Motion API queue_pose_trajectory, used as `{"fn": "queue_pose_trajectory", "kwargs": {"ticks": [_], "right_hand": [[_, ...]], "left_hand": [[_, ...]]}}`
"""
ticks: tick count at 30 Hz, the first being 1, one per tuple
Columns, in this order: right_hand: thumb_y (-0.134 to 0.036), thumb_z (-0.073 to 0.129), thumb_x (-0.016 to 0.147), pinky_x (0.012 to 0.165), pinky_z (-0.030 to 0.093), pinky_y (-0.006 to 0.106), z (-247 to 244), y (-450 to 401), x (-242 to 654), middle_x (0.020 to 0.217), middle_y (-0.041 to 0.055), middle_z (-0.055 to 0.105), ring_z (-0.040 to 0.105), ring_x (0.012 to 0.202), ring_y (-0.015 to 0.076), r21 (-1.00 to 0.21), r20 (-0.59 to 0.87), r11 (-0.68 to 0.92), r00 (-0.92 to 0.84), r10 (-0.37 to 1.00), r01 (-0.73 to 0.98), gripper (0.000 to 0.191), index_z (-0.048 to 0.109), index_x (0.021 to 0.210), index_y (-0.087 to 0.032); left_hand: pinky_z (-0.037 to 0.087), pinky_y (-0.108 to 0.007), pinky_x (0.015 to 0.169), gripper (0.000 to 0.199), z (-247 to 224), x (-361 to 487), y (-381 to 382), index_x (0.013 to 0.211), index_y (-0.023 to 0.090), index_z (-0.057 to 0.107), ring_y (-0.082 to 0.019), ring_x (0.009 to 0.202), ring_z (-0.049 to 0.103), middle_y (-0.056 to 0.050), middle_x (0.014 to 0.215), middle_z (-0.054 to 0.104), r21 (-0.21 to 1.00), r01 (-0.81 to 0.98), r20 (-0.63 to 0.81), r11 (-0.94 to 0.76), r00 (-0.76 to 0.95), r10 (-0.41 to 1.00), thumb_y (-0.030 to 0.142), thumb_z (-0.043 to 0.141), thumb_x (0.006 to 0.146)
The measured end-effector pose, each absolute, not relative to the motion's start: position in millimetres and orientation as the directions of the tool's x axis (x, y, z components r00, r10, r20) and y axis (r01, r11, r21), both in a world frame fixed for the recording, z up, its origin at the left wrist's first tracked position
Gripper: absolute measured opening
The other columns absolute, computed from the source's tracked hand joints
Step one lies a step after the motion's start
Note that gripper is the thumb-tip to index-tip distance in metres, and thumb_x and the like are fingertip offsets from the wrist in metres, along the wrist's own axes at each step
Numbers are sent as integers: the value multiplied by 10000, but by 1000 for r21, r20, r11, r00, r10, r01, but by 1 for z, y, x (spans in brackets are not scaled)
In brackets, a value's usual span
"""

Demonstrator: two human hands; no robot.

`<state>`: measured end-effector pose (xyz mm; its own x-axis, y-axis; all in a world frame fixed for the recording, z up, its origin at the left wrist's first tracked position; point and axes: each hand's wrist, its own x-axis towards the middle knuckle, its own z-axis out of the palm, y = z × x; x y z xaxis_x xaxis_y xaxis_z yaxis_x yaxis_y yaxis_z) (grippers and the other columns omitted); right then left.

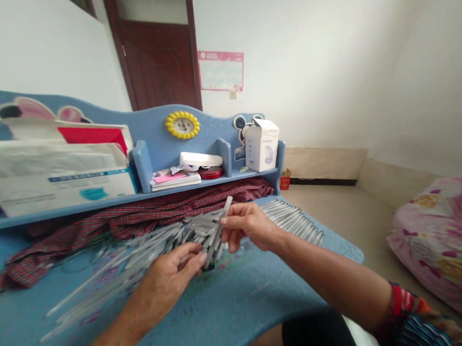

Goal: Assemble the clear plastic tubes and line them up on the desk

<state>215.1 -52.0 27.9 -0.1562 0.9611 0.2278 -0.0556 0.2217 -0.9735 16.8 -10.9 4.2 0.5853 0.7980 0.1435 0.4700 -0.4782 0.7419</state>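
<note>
My right hand [249, 224] pinches a slim translucent pen barrel [225, 209] between thumb and fingers; it stands tilted, with a dark lower end. Close by on the left, my left hand [174, 271] has its thumb and fingers drawn together near that dark end. Whatever lies between them is too small to make out. Behind and between both hands is a loose heap of clear and black pen parts [200, 225]. Long thin translucent tubes [101, 283] spread out to the left. Past my right wrist, finished-looking clear pens [293, 219] with dark ends lie side by side in a row.
The blue desk [257, 300] has a raised back shelf holding a face-mask box [69, 192], papers [175, 180], a red round tin [211, 172] and a white box [262, 145]. A checked cloth [140, 211] lies along its base. Pink floral bedding [439, 234] is at right.
</note>
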Motion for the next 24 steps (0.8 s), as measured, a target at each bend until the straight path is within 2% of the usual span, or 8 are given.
{"fn": "queue_pose_trajectory", "kwargs": {"ticks": [2, 3, 5, 7, 10, 12, 15, 24], "right_hand": [[-383, 527, 754, 420, 377, 193, 45, -69, 239, 569, -18, 585, 541, 421, 94, -909, 291, 315, -127, 948, 274, 225, 498, 713, -163], [-340, 507, 773, 443, 357, 187, 51, -78, 252, 565, -22, 572, 531, 445, 86, -796, 340, 358, -129, 931, 487, 184, 520, 727, -162], [-262, 498, 781, 485, 310, 196, 59, -98, 281, 552, -10, 555, 501, 493, 83, -379, 448, 353, -164, 879, 856, 132, 546, 713, -159], [-205, 457, 810, 492, 273, 221, 58, -114, 307, 581, 32, 578, 488, 500, 93, 16, 370, 257, -245, 896, 966, 148, 554, 717, -143], [-94, 384, 831, 478, 249, 234, 43, -130, 336, 625, 71, 609, 496, 489, 104, 352, 123, 220, -278, 953, 910, 185, 555, 771, -127], [-61, 361, 831, 472, 254, 234, 28, -133, 345, 652, 72, 617, 521, 505, 115, 451, 2, 253, -284, 959, 856, 205, 553, 802, -127], [-55, 357, 833, 465, 268, 234, 12, -133, 349, 677, 61, 619, 560, 541, 131, 503, -66, 281, -288, 955, 817, 203, 545, 823, -130], [-25, 378, 808, 479, 285, 226, 8, -132, 349, 671, 60, 631, 599, 595, 146, 463, -75, 228, -219, 973, 856, 206, 553, 809, -134]], "left_hand": [[451, -235, 597, 410, 3, 16, -10, 983, 198, 584, -190, 695, 615, -26, 781, 677, 725, 490, 157, -484, 567, 809, 512, 506, 732], [453, -238, 618, 410, 2, 16, -9, 975, 198, 590, -193, 709, 618, -28, 803, 680, 711, 501, 162, -493, 565, 809, 516, 504, 731], [451, -236, 657, 393, -1, 16, -8, 947, 200, 604, -191, 732, 621, -25, 834, 682, 671, 524, 165, -525, 584, 795, 514, 496, 737], [443, -229, 670, 376, -4, 17, -8, 932, 201, 616, -186, 746, 620, -16, 830, 682, 625, 544, 157, -560, 615, 773, 500, 483, 748], [435, -220, 633, 367, -8, 18, -9, 922, 200, 626, -183, 730, 618, -7, 785, 679, 583, 565, 135, -584, 641, 756, 482, 463, 756], [431, -218, 610, 362, -10, 19, -7, 915, 202, 632, -178, 700, 616, -2, 752, 673, 572, 572, 142, -588, 637, 757, 476, 458, 755], [424, -216, 591, 347, -14, 18, -4, 901, 209, 638, -169, 661, 608, 3, 715, 665, 562, 573, 170, -597, 626, 761, 465, 457, 752], [407, -215, 598, 295, -11, 14, -4, 878, 231, 643, -158, 652, 603, 10, 709, 664, 578, 551, 187, -603, 630, 754, 427, 469, 742]]}}
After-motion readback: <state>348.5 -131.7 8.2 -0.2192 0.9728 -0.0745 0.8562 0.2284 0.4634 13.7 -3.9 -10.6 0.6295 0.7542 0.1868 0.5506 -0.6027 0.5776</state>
